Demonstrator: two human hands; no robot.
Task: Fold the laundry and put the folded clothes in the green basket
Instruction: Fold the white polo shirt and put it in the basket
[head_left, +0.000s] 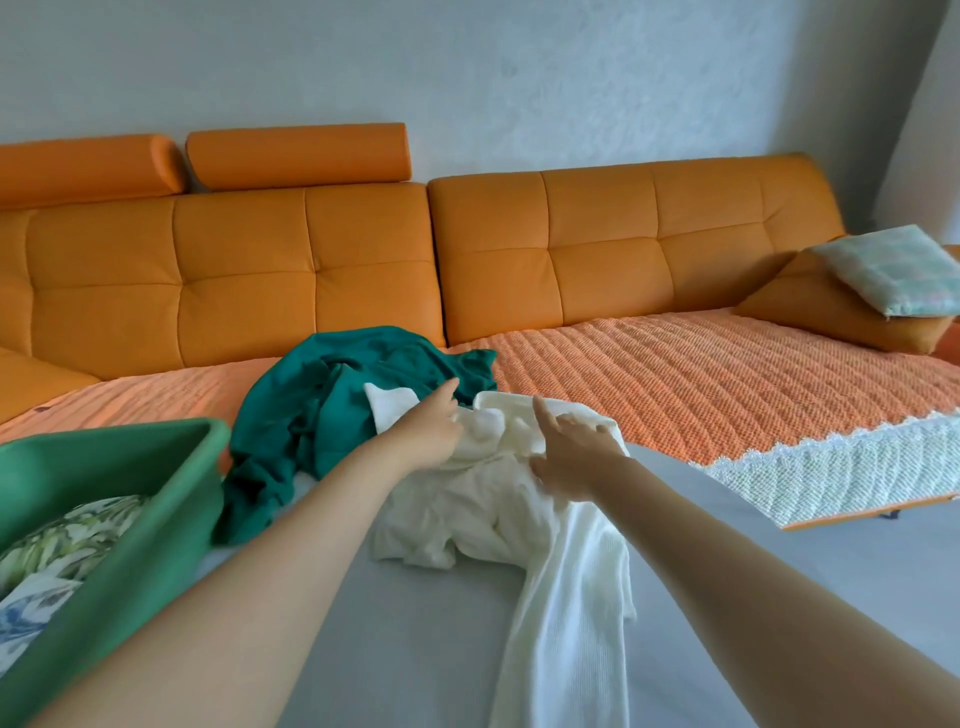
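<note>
A crumpled white ribbed garment lies on the grey sheet in the middle, one long part trailing toward the lower right. My left hand reaches onto its upper edge, fingers extended over the cloth. My right hand rests on the garment's right side with fingers spread and the thumb low. Behind them a dark teal garment lies in a heap. The green basket stands at the lower left and holds folded leaf-print and blue-print clothes.
An orange sofa runs along the back wall, its seat covered by an orange woven throw with a white lace edge. Two cushions are stacked at the right end. A grey sheet covers the near surface.
</note>
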